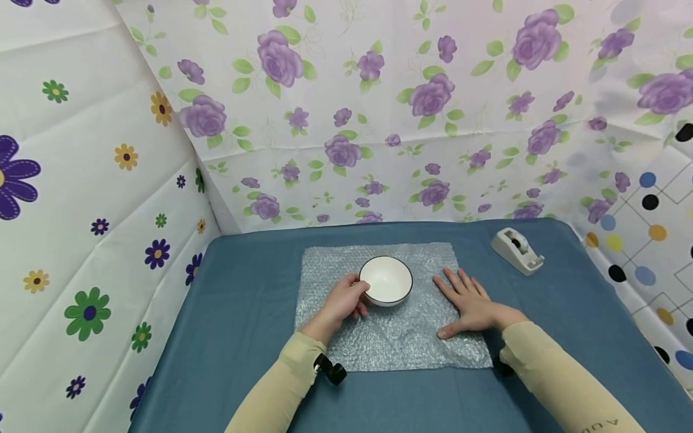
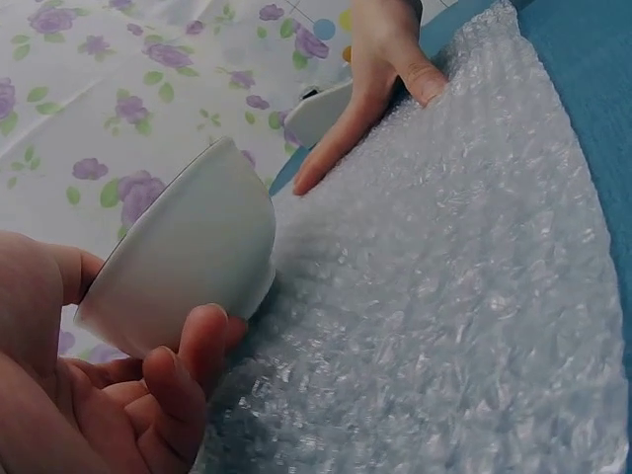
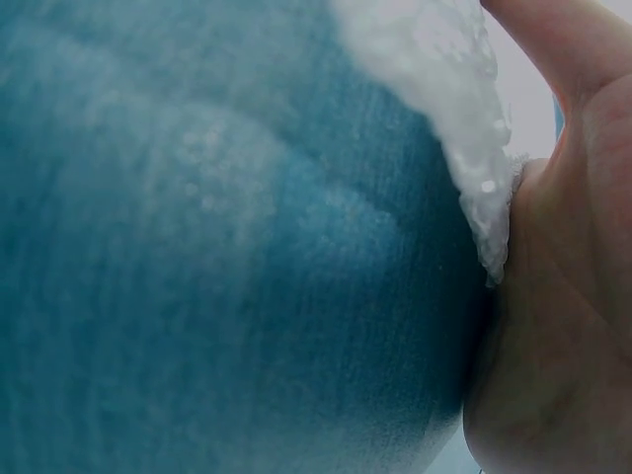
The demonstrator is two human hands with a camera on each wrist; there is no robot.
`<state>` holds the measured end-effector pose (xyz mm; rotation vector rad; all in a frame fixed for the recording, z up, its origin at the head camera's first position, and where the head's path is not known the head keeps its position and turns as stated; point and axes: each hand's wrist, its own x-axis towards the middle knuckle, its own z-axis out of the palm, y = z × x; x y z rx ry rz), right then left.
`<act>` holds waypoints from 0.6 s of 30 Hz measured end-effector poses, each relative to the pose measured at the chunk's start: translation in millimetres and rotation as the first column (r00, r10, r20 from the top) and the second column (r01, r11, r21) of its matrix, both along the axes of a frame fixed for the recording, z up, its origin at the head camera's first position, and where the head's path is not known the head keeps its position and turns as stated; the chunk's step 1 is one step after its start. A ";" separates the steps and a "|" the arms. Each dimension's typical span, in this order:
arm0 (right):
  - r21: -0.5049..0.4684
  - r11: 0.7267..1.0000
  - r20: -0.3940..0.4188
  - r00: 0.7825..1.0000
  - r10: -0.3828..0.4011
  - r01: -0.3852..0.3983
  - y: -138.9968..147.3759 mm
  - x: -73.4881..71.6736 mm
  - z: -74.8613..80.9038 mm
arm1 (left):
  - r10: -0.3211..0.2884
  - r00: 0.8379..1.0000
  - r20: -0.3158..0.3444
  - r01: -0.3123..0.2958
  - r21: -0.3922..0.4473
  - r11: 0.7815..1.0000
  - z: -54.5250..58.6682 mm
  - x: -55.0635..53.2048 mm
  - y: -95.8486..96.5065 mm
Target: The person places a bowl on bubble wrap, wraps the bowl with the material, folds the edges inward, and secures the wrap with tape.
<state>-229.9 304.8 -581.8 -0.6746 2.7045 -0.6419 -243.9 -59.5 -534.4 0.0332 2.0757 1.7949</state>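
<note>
A white bowl (image 1: 386, 279) with a thin dark rim is over the middle of a sheet of bubble wrap (image 1: 390, 343). My left hand (image 1: 346, 297) grips its left side, thumb over the rim and fingers beneath, as the left wrist view shows the bowl (image 2: 193, 252) from outside. Whether its base touches the sheet I cannot tell. With fingers spread, my right hand (image 1: 470, 304) rests on the right edge of the bubble wrap. In the right wrist view, the sheet's edge (image 3: 459, 128) lies beside the palm (image 3: 563, 296).
A white tape dispenser (image 1: 517, 251) stands at the back right on the blue tablecloth (image 1: 243, 300). Flowered sheets (image 1: 335, 108) hang behind the table and at its left; a dotted one (image 1: 649, 240) hangs at the right.
</note>
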 end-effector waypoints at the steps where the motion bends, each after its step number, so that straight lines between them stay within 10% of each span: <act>1: -0.003 1.000 0.000 1.000 0.001 -0.001 -0.3 0.7 0.9 | 0.003 1.000 0.007 -0.003 -0.003 1.000 -1.1 0.1 0.3; 10: -0.035 0.999 0.031 0.999 0.003 -0.002 -6.4 6.1 18.1 | 0.014 0.999 0.030 -0.013 -0.013 1.000 -2.6 1.5 -0.3; 18: -0.060 0.998 0.015 1.000 0.017 -0.016 1.5 -1.1 -1.4 | 0.014 1.000 0.026 -0.013 -0.032 0.999 -1.6 2.3 0.0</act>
